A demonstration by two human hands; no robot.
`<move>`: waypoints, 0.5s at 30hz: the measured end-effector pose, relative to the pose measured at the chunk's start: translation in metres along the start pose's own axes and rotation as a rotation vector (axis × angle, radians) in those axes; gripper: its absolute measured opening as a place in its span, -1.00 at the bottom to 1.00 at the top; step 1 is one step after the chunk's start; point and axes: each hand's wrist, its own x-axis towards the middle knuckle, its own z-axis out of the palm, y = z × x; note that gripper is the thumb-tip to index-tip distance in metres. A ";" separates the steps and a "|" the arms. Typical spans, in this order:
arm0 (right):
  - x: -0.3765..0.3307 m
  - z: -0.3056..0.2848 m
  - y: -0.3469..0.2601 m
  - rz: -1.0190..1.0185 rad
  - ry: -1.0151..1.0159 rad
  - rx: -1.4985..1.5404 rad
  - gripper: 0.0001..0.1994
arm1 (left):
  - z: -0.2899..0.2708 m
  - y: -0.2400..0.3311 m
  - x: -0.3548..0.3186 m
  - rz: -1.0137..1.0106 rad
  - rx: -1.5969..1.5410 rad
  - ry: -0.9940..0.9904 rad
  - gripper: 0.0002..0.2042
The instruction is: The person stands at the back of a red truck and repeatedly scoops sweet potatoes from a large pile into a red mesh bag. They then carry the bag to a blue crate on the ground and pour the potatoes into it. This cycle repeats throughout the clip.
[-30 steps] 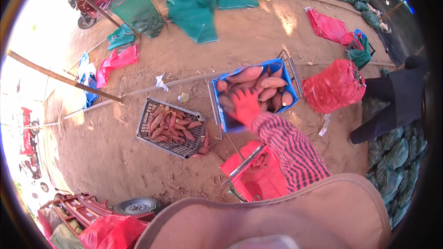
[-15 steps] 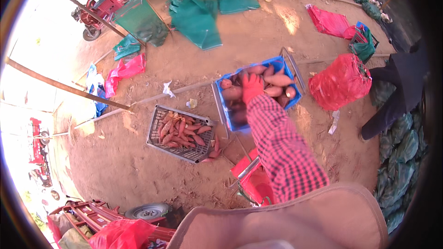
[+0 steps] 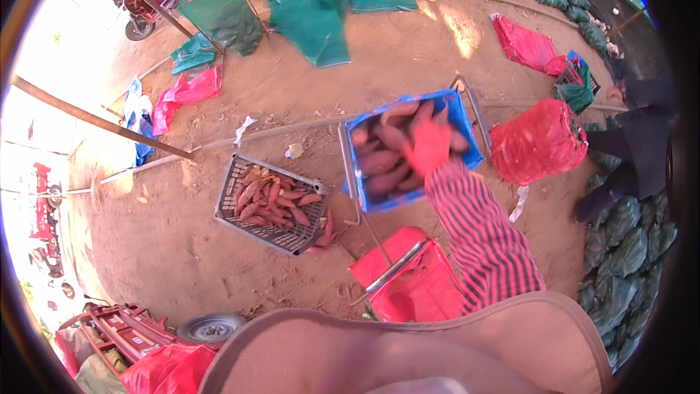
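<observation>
My right hand (image 3: 428,147), in a red glove below a checked sleeve, is over the right side of a blue crate (image 3: 410,203) and touches the sweet potatoes (image 3: 380,163) in it. Motion smears its fingers, so whether it grips one cannot be told. The large reddish sweet potatoes nearly fill the crate, which sits within a metal frame (image 3: 348,169). My left hand is out of view. Below the crate, a red mesh bag (image 3: 408,299) hangs by a metal bar (image 3: 394,270).
Left of the blue crate, a grey crate (image 3: 227,208) holds smaller sweet potatoes. A full red sack (image 3: 538,140) stands at the right, before a person in dark clothes (image 3: 642,142). Green sacks (image 3: 620,237) are piled behind. Green mesh sheets (image 3: 313,22) lie far off. A red cart (image 3: 138,335) stands lower left.
My right hand has moved to the right across the sweet potatoes, uncovering more of the crate's left part. The view has shifted, showing more of the red mesh bag.
</observation>
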 end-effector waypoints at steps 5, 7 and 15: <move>-0.013 0.027 0.000 -0.118 0.204 0.077 -0.41 | -0.007 -0.005 -0.010 -0.018 -0.007 -0.001 -0.56; 0.011 0.043 -0.013 -0.015 0.058 0.141 -0.30 | -0.019 -0.008 -0.023 -0.016 -0.015 0.016 -0.56; -0.165 -0.072 -0.128 -0.159 -0.039 0.249 -0.28 | -0.108 -0.069 -0.128 -0.143 -0.055 0.190 -0.56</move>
